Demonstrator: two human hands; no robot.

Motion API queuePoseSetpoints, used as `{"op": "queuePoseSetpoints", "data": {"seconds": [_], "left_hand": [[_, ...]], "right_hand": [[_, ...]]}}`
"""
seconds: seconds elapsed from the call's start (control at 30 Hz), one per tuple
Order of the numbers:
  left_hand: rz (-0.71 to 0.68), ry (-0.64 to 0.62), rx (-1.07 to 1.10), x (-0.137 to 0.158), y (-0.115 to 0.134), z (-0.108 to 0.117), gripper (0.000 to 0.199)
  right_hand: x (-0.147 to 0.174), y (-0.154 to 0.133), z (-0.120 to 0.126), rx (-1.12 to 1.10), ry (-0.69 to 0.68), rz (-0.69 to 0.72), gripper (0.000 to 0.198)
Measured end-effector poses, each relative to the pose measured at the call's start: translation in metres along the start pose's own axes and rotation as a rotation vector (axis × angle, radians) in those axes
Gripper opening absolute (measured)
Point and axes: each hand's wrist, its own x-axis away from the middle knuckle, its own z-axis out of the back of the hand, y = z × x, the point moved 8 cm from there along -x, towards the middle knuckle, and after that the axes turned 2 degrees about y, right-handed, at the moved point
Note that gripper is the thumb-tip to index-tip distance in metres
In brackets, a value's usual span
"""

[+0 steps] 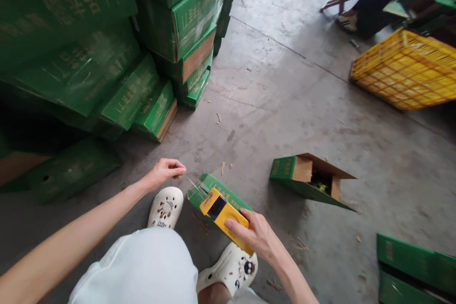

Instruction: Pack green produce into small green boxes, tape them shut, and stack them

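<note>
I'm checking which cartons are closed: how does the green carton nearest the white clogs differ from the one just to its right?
The near carton looks closed; the right carton has flaps open, showing greenish contents. The near carton is partly hidden by the yellow handheld tool; the right carton isn't. Both are green cardboard.

A pale garment point(142, 266) covers the knee, and cream clogs point(174, 197) bear holes, cartoon charms point(246, 267) and a "Baby" tag point(161, 223)

There are two clogs point(166, 206), one yellow tool point(225, 217) and one yellow crate point(406, 71).
</note>
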Motion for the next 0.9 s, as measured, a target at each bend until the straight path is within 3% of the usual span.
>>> {"op": "queuePoseSetpoints", "data": {"seconds": [0.2,0.5,0.73,0.9], "left_hand": [[0.027,-0.01,0.001,-0.023,-0.021,0.004,0.04],[0.094,-0.001,-0.004,-0.045,-0.084,-0.009,0.053],[0.045,0.012,-0.171,-0.048,-0.116,-0.049,0.041],[-0.063,0.109,-0.338,-0.041,-0.124,-0.068,0.029]], "right_hand": [[-0.013,-0.009,0.0,0.054,-0.028,-0.071,0.052],[-0.024,-0.022,-0.005,0.194,-0.012,-0.152,0.052],[-0.022,-0.032,-0.004,0.242,-0.006,-0.202,0.047],[-0.019,-0.032,-0.005,0.252,-0.025,-0.195,0.047]]}}
